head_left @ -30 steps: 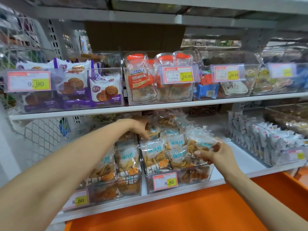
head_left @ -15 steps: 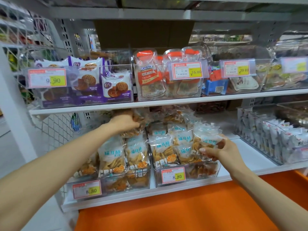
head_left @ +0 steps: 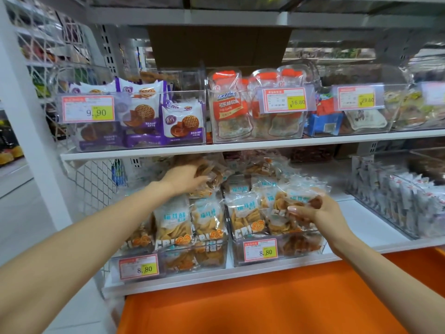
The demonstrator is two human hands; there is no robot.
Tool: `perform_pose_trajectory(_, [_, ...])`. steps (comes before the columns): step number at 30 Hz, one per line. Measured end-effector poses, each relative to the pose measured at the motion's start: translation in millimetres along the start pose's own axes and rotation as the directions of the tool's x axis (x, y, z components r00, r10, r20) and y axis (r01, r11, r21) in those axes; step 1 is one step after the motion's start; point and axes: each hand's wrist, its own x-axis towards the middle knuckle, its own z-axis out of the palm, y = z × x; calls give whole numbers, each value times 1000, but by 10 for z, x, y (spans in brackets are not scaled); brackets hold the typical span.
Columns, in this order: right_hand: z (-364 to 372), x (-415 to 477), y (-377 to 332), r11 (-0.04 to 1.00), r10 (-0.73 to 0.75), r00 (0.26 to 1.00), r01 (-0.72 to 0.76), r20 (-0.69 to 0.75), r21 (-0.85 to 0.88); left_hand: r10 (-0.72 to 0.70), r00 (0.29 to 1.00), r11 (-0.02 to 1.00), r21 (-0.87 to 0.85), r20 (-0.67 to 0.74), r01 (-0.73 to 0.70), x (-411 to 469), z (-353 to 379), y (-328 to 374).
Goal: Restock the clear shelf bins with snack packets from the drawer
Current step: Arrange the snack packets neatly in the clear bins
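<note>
Two clear bins stand on the lower shelf, each marked 8.80: the left bin point(head_left: 168, 262) and the right bin point(head_left: 298, 249). Both hold several see-through packets of golden crisps. My left hand point(head_left: 184, 178) reaches deep over the left bin and holds a crisp packet point(head_left: 209, 173) at the back of the row. My right hand point(head_left: 313, 210) grips another crisp packet point(head_left: 281, 208) at the front right of the right bin. The orange drawer front point(head_left: 252, 300) fills the bottom of the view; its inside is hidden.
The upper shelf point(head_left: 240, 147) hangs just above my left hand and carries bins of purple cookie packs point(head_left: 159, 116) and orange-topped pouches point(head_left: 231, 109). A bin of white packets point(head_left: 397, 198) stands at the right. White wire mesh point(head_left: 94, 182) closes the left side.
The view has shifted so the shelves sit further right and lower. My left hand moved deeper toward the back of the left bin; my right hand kept its hold at the right bin.
</note>
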Motion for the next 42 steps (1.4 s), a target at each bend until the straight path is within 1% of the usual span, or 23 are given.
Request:
perform_pose_trajectory(2, [35, 5, -50, 1000, -17, 1000, 18, -19, 16, 143, 989, 989, -31, -50, -144, 1, 26, 187])
perform_pose_trajectory(4, [54, 12, -91, 998, -29, 999, 31, -37, 51, 257, 966, 965, -58, 3, -256, 93, 69, 370])
perform_pose_trajectory(5, [58, 19, -104, 998, -31, 999, 34, -42, 56, 276, 959, 960, -65, 64, -272, 171, 98, 437])
perform_pose_trajectory(7, [57, 36, -112, 999, -29, 998, 30, -47, 27, 265, 943, 964, -59, 200, -259, 336, 179, 537])
perform_pose_trajectory(10, [35, 75, -87, 1000, -23, 998, 23, -64, -9, 175, 910, 983, -18, 376, -182, 558, 318, 545])
perform_pose_trajectory(12, [25, 95, -77, 999, -30, 997, 29, -69, -21, 135, 885, 990, -32, 445, -135, 646, 357, 500])
perform_pose_trajectory(17, [72, 130, -62, 995, -75, 996, 72, -42, -70, 142, 823, 988, -134, 551, -80, 653, 321, 426])
perform_pose_trajectory(19, [107, 136, -80, 991, -98, 994, 93, -40, -99, 140, 834, 989, -110, 534, -95, 641, 335, 415])
perform_pose_trajectory(21, [125, 148, -102, 990, -110, 991, 104, -70, -92, 142, 875, 989, -36, 464, -142, 642, 400, 413])
perform_pose_trajectory(23, [114, 188, -124, 985, -135, 978, 116, -158, -124, 157, 905, 985, 2, 396, -172, 633, 474, 418])
perform_pose_trajectory(26, [45, 340, -166, 981, -132, 932, 76, -338, -176, 184, 913, 980, 0, 365, -198, 630, 503, 411])
perform_pose_trajectory(27, [23, 419, -168, 982, -119, 919, 52, -377, -183, 196, 911, 978, 0, 364, -210, 623, 493, 408])
perform_pose_trajectory(29, [-1, 606, -160, 978, -88, 910, 3, -404, -207, 210, 909, 974, 5, 361, -227, 615, 475, 395])
perform_pose_trajectory(32, [8, 897, -137, 974, -28, 933, -55, -358, -220, 202, 914, 976, 10, 352, -219, 606, 485, 359])
perform_pose_trajectory(34, [15, 1120, -123, 957, 5, 955, -91, -298, -277, 194, 921, 977, 17, 337, -212, 599, 484, 321])
perform_pose_trajectory(37, [28, 1404, -136, 931, 67, 985, -118, -156, -346, 218, 937, 975, -10, 271, -224, 574, 432, 276])
perform_pose_trajectory(39, [15, 1511, -147, 892, 85, 991, -123, -105, -434, 266, 939, 963, -11, 218, -270, 581, 365, 255])
perform_pose_trajectory(40, [6, 1544, -154, 878, 87, 992, -120, -92, -463, 283, 932, 958, -17, 226, -287, 592, 329, 248])
perform_pose_trajectory(41, [-14, 1579, -152, 866, 81, 994, -104, -69, -489, 264, 923, 964, -43, 280, -262, 616, 306, 232])
perform_pose_trajectory(42, [-30, 1582, -162, 846, 62, 997, -79, -50, -528, 213, 905, 977, -65, 368, -203, 630, 285, 225])
